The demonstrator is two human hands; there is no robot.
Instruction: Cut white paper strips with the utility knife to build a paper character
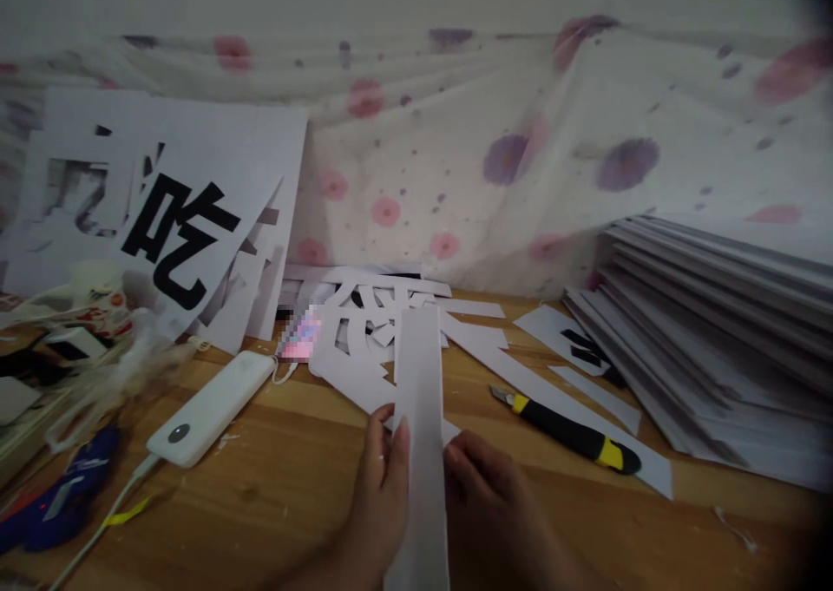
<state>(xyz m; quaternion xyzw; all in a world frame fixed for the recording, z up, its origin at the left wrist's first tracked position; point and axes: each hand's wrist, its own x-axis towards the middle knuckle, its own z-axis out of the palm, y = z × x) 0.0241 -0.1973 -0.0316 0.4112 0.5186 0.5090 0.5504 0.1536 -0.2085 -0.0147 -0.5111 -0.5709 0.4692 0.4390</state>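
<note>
A long white strip of board [420, 452] stands out lengthwise in front of me, running from the bottom edge toward the back. My left hand [383, 478] grips its left side, thumb on the face and fingers behind. At its right edge, my right hand [485, 482] is closed with the fingers curled against the strip; part of it is in shadow. Behind the strip lies a pile of white cut-out pieces [351, 374]. To the right, a black and yellow utility knife [566, 430] rests on another white strip [651, 474], its blade end pointing left.
On the left, a white power bank [212, 409] with a cable lies near a blue tool [65, 495]. White sheets with black characters [214, 153] lean against the floral curtain [416, 140]. A tall stack of white boards [716, 339] fills the right of the wooden table [260, 513].
</note>
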